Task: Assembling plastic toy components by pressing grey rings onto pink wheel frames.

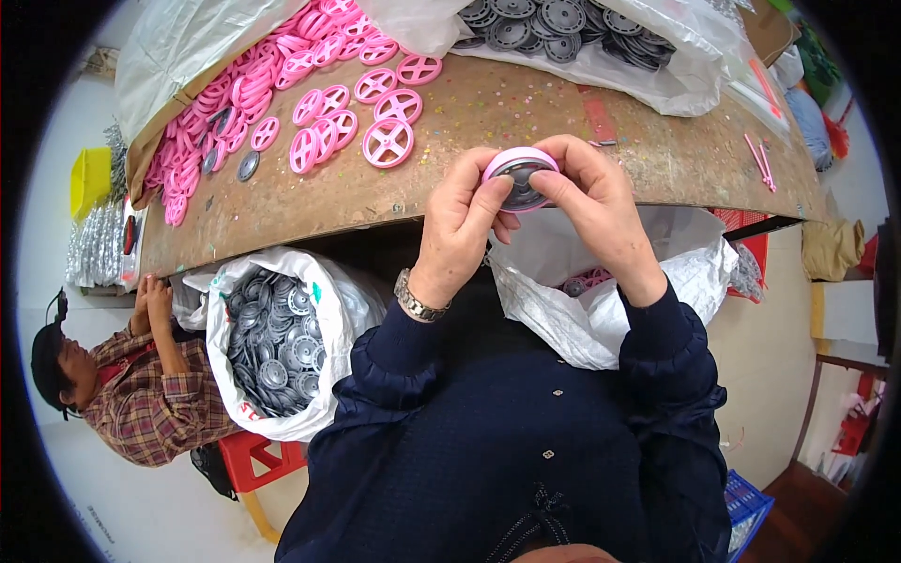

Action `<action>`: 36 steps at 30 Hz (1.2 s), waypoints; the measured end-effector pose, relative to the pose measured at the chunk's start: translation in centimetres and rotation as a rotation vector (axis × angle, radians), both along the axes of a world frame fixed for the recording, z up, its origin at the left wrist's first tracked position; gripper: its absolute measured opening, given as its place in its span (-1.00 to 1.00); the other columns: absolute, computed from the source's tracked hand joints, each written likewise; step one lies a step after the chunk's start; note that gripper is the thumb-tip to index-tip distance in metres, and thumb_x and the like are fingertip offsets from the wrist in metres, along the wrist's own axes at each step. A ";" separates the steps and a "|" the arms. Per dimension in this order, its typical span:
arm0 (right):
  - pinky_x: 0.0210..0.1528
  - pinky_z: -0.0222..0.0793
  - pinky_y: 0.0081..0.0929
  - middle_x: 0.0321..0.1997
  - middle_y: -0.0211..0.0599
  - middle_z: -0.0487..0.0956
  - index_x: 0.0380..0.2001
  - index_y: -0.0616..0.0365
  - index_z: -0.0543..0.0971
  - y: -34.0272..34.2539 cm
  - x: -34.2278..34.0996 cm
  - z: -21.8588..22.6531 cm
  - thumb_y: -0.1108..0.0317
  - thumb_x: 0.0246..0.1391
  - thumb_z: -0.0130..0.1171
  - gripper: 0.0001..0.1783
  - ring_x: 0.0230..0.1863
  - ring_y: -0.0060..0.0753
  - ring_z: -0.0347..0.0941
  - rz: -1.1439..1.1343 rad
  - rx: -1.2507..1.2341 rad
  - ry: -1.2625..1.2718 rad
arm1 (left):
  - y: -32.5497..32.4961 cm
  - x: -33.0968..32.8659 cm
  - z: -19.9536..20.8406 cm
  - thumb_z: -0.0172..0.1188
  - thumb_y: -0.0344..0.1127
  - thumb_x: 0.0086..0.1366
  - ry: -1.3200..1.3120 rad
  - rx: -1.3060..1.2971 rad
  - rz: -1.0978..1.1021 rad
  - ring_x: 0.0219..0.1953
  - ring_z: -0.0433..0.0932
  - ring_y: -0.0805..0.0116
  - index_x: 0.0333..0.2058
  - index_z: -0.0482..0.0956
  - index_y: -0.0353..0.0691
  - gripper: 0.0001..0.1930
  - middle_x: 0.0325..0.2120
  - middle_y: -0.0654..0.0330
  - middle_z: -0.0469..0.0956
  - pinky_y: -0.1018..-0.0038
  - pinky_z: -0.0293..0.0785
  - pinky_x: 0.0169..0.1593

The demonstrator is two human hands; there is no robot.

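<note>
The desk (678,161) offers passage between the pink wheels (388,143) and the pink sticks (766,173); farther back, grey discs (561,19) and their plastic bag (693,70) block the way.

You hold a round, dark grey plastic disc (520,192) with a pink plastic ring (517,156) around its edge. The disc's face tilts up toward you, partly covered. You see the pink as a broad band on the far side, thinner nearest you; how deeply the disc sits is unclear.
</note>
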State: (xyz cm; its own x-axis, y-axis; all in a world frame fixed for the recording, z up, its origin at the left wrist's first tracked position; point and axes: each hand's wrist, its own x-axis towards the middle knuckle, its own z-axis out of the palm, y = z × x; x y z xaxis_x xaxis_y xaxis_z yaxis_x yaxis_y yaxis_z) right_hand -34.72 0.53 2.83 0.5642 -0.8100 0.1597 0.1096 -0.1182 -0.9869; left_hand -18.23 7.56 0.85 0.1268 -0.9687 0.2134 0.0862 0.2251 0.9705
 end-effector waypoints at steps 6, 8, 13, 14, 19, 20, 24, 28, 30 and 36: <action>-0.17 0.37 -0.68 -0.30 -0.51 0.55 -0.20 0.27 0.55 1.2 -0.2 -0.5 0.49 0.21 0.15 -0.88 -0.25 -0.71 0.44 -0.131 -0.232 0.149 | 0.2 -0.9 -0.4 0.02 -0.35 0.48 -0.289 -0.101 0.183 -0.53 0.48 0.64 -0.06 0.49 -0.30 -0.82 -0.41 0.30 0.55 0.71 0.34 -0.53; -0.16 0.38 -0.67 -0.29 -0.51 0.55 -0.19 0.26 0.54 1.2 -0.1 -1.2 0.49 0.21 0.15 -0.88 -0.24 -0.71 0.45 -0.133 -0.103 0.043 | -0.2 -1.0 -0.6 0.03 -0.34 0.47 -0.243 -0.090 0.151 -0.54 0.48 0.63 -0.04 0.48 -0.30 -0.80 -0.41 0.30 0.54 0.70 0.38 -0.51; -0.16 0.39 -0.66 -0.29 -0.50 0.56 -0.21 0.25 0.53 0.4 -0.4 -2.0 0.48 0.20 0.15 -0.89 -0.25 -0.70 0.46 -0.112 0.073 -0.096 | 0.0 -1.0 1.2 0.09 -0.40 0.42 -0.142 0.123 -0.039 -0.50 0.52 0.58 0.06 0.43 -0.30 -0.73 -0.31 0.26 0.53 0.66 0.45 -0.48; -0.18 0.39 -0.66 -0.32 -0.49 0.56 -0.25 0.25 0.53 0.4 -0.4 -1.8 0.48 0.19 0.16 -0.91 -0.29 -0.69 0.45 -0.114 0.112 -0.137 | 0.1 -0.9 1.2 0.11 -0.43 0.40 -0.109 0.159 -0.099 -0.49 0.53 0.56 0.09 0.41 -0.29 -0.69 -0.26 0.24 0.53 0.65 0.47 -0.47; -0.18 0.41 -0.63 -0.32 -0.48 0.55 -0.25 0.24 0.53 1.4 -0.5 -0.8 0.48 0.16 0.19 -0.90 -0.28 -0.68 0.45 -0.078 0.003 -0.044 | 0.6 -1.0 0.5 0.15 -0.46 0.34 -0.138 0.082 -0.044 -0.51 0.54 0.53 0.10 0.39 -0.28 -0.64 -0.26 0.19 0.54 0.61 0.48 -0.48; -0.19 0.41 -0.63 -0.32 -0.48 0.55 -0.25 0.24 0.53 1.4 -0.7 -0.8 0.48 0.15 0.20 -0.89 -0.28 -0.67 0.45 -0.079 -0.025 -0.010 | 0.8 -1.2 0.5 0.17 -0.45 0.32 -0.239 0.034 -0.004 -0.54 0.55 0.51 0.07 0.41 -0.27 -0.65 -0.33 0.18 0.56 0.57 0.49 -0.50; -0.20 0.41 -0.63 -0.31 -0.47 0.55 -0.24 0.23 0.53 1.8 -1.3 -1.3 0.49 0.14 0.21 -0.88 -0.28 -0.67 0.45 -0.074 -0.034 -0.016 | 1.4 -1.5 0.4 0.19 -0.46 0.30 -0.282 0.032 -0.010 -0.48 0.59 0.40 0.08 0.41 -0.26 -0.62 -0.31 0.12 0.57 0.50 0.51 -0.44; -0.16 0.41 -0.63 -0.28 -0.47 0.55 -0.22 0.24 0.53 1.8 -2.4 -1.5 0.49 0.15 0.19 -0.87 -0.24 -0.68 0.45 -0.039 0.037 0.013 | 0.9 -0.8 1.2 0.22 -0.47 0.29 -0.425 -0.005 -0.091 -0.44 0.53 0.54 0.14 0.40 -0.26 -0.56 -0.29 0.22 0.56 0.63 0.46 -0.42; -0.12 0.42 -0.62 -0.25 -0.47 0.56 -0.20 0.25 0.52 1.7 -3.5 -1.0 0.49 0.18 0.17 -0.86 -0.20 -0.69 0.45 -0.024 0.042 0.056 | 0.7 0.2 1.8 0.29 -0.38 0.25 -0.719 -0.092 -0.070 -0.29 0.56 0.41 0.17 0.39 -0.23 -0.48 -0.21 0.15 0.57 0.52 0.49 -0.33; -0.25 0.43 -0.35 -0.43 -0.07 0.54 -0.22 0.24 0.52 1.0 -8.9 0.1 0.38 -0.02 0.29 -0.71 -0.38 -0.14 0.52 0.095 -0.379 0.749 | -1.3 7.0 1.0 0.38 -0.01 0.14 -1.361 -0.228 0.636 -0.04 0.38 -0.06 0.19 0.36 -0.27 -0.27 -0.11 -0.06 0.46 0.10 0.34 0.06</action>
State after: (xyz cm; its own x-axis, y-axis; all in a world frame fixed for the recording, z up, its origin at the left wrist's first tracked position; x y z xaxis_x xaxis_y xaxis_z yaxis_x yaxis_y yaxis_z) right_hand -43.59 1.54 2.93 0.6923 -0.7209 -0.0330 -0.5321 -0.4789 -0.6982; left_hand -11.21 6.29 1.89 0.0868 -0.7617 0.6420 -0.9851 0.0304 0.1693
